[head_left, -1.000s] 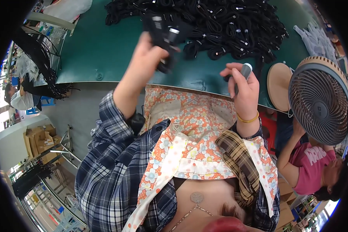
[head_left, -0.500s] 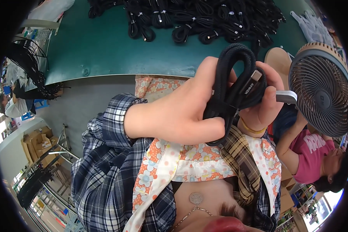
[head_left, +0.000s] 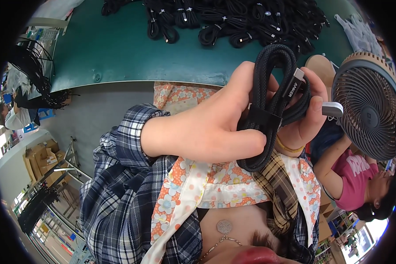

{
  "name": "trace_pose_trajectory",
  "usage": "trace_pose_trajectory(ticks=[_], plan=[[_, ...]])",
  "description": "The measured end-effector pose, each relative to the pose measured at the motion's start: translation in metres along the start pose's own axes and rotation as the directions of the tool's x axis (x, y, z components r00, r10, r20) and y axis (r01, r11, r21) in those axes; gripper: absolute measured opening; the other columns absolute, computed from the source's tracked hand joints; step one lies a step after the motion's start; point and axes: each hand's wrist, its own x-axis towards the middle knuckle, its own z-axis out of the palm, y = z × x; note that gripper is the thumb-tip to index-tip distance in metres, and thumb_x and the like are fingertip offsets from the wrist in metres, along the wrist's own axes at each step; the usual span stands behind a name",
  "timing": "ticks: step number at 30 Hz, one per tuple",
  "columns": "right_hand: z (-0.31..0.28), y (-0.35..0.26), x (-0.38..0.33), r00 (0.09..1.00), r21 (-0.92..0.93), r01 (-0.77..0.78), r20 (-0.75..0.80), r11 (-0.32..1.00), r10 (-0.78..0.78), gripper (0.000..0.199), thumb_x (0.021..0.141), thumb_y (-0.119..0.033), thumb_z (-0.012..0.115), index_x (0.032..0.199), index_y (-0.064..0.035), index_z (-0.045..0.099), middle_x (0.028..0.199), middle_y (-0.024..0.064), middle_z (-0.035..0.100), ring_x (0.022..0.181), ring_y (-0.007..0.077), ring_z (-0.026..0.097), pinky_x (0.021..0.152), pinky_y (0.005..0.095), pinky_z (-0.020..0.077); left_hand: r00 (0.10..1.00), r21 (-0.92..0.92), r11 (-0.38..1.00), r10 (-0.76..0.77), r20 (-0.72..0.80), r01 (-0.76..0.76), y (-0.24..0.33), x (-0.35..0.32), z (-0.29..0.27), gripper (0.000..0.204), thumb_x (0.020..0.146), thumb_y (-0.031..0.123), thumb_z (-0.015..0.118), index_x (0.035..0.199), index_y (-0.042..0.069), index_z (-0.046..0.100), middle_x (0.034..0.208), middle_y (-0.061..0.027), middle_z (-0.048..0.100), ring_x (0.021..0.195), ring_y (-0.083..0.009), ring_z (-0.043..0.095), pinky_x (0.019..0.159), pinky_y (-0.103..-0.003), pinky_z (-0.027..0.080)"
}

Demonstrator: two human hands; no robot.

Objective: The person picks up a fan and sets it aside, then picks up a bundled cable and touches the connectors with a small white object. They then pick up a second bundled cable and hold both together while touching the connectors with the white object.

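A coiled black braided cable with a metal-tipped plug is held up in front of my chest. A black strap wraps the middle of the coil. My left hand closes on the coil from the left, its thumb lying across the lower loops. From the right, my right hand curls its fingers round the coil's side near the plug; the coil hides part of this hand. A flat white-and-grey piece shows beside the right thumb; whether the hand touches it I cannot tell.
A green table bears a heap of similar coiled cables at its far side. At the right stands a round fan, with a person in a pink shirt beyond it. Black cables hang at the left.
Both hands and the coiled cable have shifted slightly to the right. The coil has turned a little, so its strap shows more plainly. Both hands keep their grip.
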Motion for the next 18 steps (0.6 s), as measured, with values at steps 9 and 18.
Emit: trace_pose_trajectory(ticks=[9, 18], plan=[[0.008, -0.002, 0.01, 0.985, -0.08, -0.146, -0.106, 0.986, 0.137, 0.049, 0.08, -0.027, 0.05, 0.111, 0.0089, 0.038, 0.081, 0.0085, 0.055, 0.052, 0.0023, 0.044, 0.043, 0.0129, 0.0309, 0.963, 0.092, 0.965, 0.254, -0.088, -0.246, -0.01, 0.016, -0.003, 0.067, 0.072, 0.004, 0.048, 0.127, 0.007, 0.009, 0.118, -0.0125, 0.037, 0.098, -0.0184, 0.047, 0.082, -0.03, 0.039], [0.015, -0.008, 0.004, 0.983, -0.321, 0.125, 0.171, 0.939, -0.073, 0.069, 0.071, -0.037, 0.06, 0.116, 0.0076, 0.034, 0.107, 0.019, 0.047, 0.096, 0.0212, 0.05, 0.085, 0.0306, 0.039, 0.947, -0.144, 0.968, 0.16, -0.28, -0.206, -0.004, 0.027, 0.005, 0.042, 0.084, 0.021, 0.036, 0.121, 0.007, 0.022, 0.105, -0.0122, 0.046, 0.077, -0.0193, 0.055, 0.062, -0.028, 0.046]])
